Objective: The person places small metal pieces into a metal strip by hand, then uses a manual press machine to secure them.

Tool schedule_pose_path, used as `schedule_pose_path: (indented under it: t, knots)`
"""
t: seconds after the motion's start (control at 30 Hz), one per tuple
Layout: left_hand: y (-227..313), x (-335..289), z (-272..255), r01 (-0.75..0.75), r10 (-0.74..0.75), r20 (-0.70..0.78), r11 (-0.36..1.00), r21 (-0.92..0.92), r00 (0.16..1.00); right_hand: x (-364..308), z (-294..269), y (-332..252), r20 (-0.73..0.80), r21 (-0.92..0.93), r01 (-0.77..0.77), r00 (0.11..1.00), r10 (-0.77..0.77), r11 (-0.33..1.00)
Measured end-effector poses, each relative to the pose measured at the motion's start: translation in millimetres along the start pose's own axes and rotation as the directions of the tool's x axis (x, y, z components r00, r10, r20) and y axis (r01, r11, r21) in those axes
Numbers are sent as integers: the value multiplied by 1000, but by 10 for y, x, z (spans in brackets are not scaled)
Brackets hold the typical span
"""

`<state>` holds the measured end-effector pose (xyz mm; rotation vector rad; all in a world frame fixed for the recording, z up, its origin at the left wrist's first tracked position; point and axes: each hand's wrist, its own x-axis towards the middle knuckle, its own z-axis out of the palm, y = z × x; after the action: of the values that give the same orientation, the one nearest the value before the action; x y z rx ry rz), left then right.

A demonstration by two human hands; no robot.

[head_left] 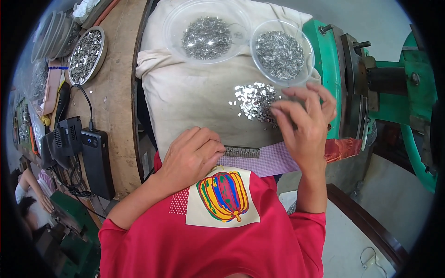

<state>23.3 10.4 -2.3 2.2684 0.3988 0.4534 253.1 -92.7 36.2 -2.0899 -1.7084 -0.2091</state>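
My left hand (192, 155) is closed around one end of a narrow dark metal bar (243, 152) with a row of slots or small parts along it. The bar lies just in front of my body, over a checked purple cloth (276, 160). My right hand (306, 123) is at the right edge of a pile of small shiny metal pieces (254, 102). Its thumb and index finger come together there, while the other fingers stay raised. Whatever lies between those fingertips is too small to make out. The pile rests on a cream cloth (185, 102).
Beyond the pile stand two clear plastic bowls, a wide one (169, 28) and a smaller one (311, 55), both holding thin metal parts. A green machine (327, 65) borders the right. On the wooden bench (120, 69) are a round tray (103, 53) and a black power bank (97, 162).
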Motion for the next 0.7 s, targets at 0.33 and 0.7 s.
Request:
schedule_pose_path:
  t: [0.33, 0.7]
  knots:
    - [2, 12, -28, -75, 74, 17, 996, 51, 997, -556, -36, -273, 109, 210, -145, 986, 125, 967]
    - [62, 13, -11, -96, 95, 15, 990, 107, 995, -805, 46, -429, 87, 224, -122, 991, 105, 967]
